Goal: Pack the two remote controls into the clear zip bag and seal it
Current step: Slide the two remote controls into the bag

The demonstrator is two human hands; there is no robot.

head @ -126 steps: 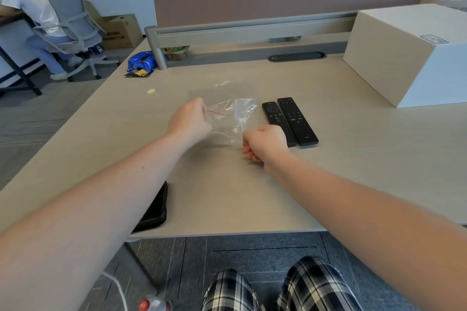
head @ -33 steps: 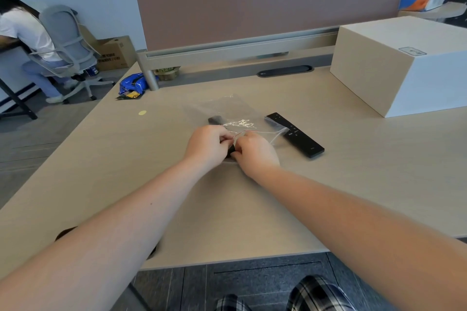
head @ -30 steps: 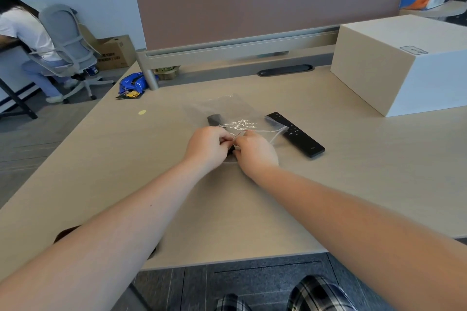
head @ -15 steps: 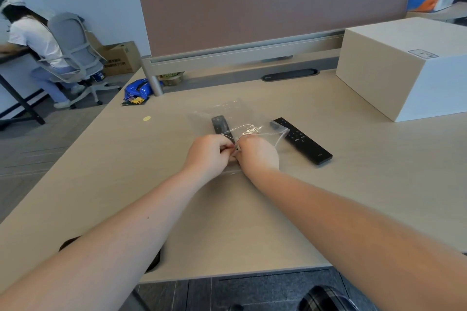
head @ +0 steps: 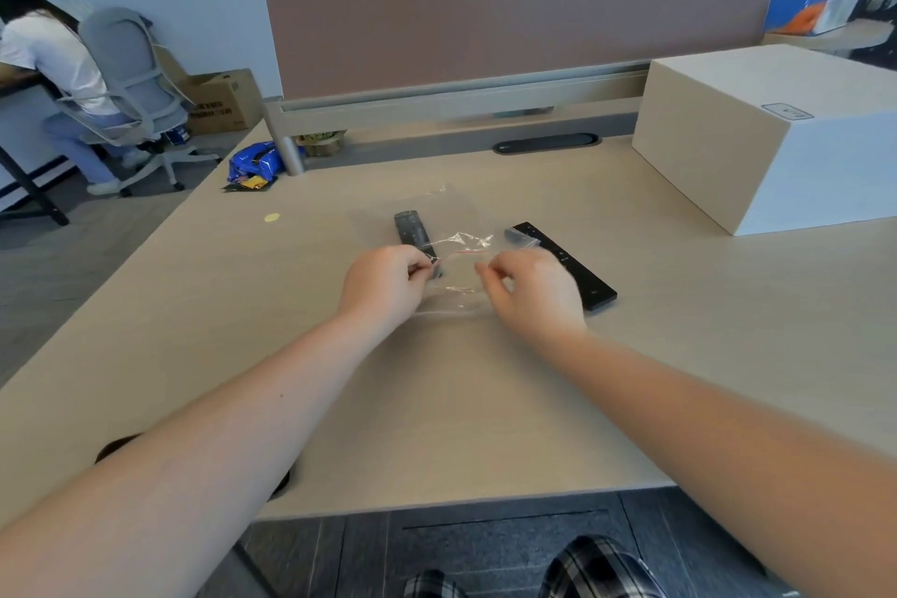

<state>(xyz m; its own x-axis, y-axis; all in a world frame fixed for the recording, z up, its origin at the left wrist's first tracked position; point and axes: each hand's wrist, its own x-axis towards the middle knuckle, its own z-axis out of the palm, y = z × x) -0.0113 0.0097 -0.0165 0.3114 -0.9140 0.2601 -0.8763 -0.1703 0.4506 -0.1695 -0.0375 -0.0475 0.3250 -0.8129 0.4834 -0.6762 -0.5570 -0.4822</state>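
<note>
We have one remote inside the clear zip bag; our left hand pinches its mouth, our right hand hangs unclenched, the second remote unpacked just right, sealing still ahead

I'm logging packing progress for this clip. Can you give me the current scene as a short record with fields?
bag: clear zip bag flat on the desk, mouth toward the person
first remote: looks inside the bag
second remote: on the desk, right of the bag
left hand: pinching the bag's mouth
right hand: at the mouth's right side
seal: not yet closed
</note>
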